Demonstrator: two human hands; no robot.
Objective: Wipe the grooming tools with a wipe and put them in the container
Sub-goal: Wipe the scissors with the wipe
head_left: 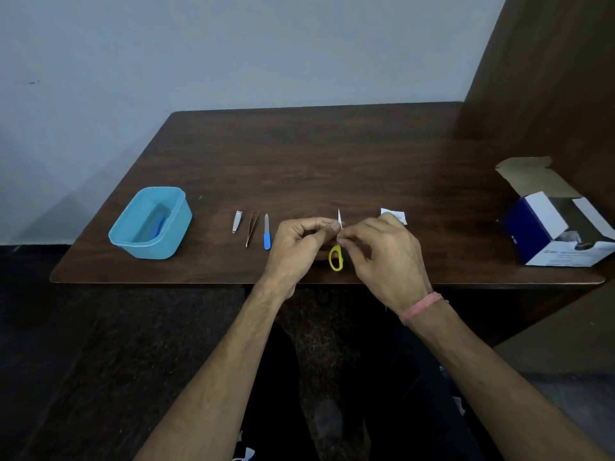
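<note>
Your left hand [301, 242] and right hand [382, 257] meet over the near middle of the dark wooden table [332, 154]. Both have their fingers curled inward, and between the fingertips they pinch a small white piece [339, 217], most likely a wipe or its sachet, of which only a thin sliver sticks up above your knuckles. How much of it each hand actually grips is hidden behind the fingers.

Below your hands, one yellow handle loop of the scissors [336, 258] shows; the blades and the other loop are covered by your hands, so you cannot tell whether the scissors lie on the table or are held.

To the left, three tools lie side by side, apart from each other: the nail clipper [237, 221], the tweezers [252, 228] and the nail file with a blue handle [267, 231]. Further left stands the light blue container [150, 223], and inside it sits something blue [159, 225], too dim to name.

Just behind your right hand lies a white packet [394, 215], partly hidden by your knuckles, its print unreadable. At the table's right edge sits an open blue and white carton [552, 224], cut off by the frame's border; its contents are in shadow. A pink thread band [421, 307] circles your right wrist.
</note>
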